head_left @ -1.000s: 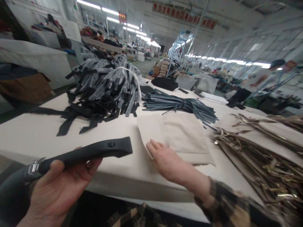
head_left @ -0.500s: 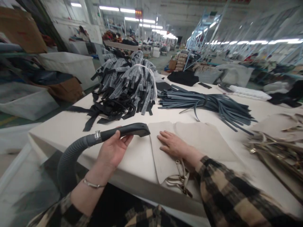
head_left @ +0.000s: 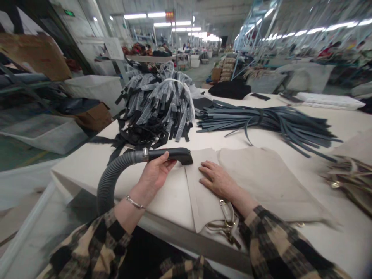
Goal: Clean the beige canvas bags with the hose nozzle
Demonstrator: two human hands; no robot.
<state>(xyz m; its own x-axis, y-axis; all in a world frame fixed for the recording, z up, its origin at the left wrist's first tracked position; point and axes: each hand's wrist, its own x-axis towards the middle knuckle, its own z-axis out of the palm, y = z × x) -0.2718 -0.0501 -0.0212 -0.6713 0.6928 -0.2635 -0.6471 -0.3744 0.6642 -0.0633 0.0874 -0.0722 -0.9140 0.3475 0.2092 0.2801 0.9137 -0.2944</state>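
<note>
My left hand (head_left: pixel 155 170) is closed around a black vacuum nozzle (head_left: pixel 174 154), which joins a ribbed grey hose (head_left: pixel 112 174) by a metal clamp. The nozzle's tip is over the left edge of a beige fabric piece (head_left: pixel 200 205). Fingers stretched out, my right hand (head_left: pixel 216 179) lies flat on that fabric. Below the right wrist are beige straps with a metal clasp (head_left: pixel 225 211) at the table's front edge. A larger beige piece (head_left: pixel 255 170) spreads out to the right.
On the white table (head_left: pixel 162 201) lie a bundle of plastic-wrapped black strips (head_left: pixel 162 97) and tied blue-grey straps (head_left: pixel 267 116). Farther back is folded black cloth (head_left: pixel 229 89). More beige straps with metal fittings (head_left: pixel 348 174) lie at right. White bins (head_left: pixel 49 131) stand left.
The nozzle in my left hand has moved right, its tip now over the fabric's left edge. My right hand stays flat on the fabric. The view has shifted slightly.
</note>
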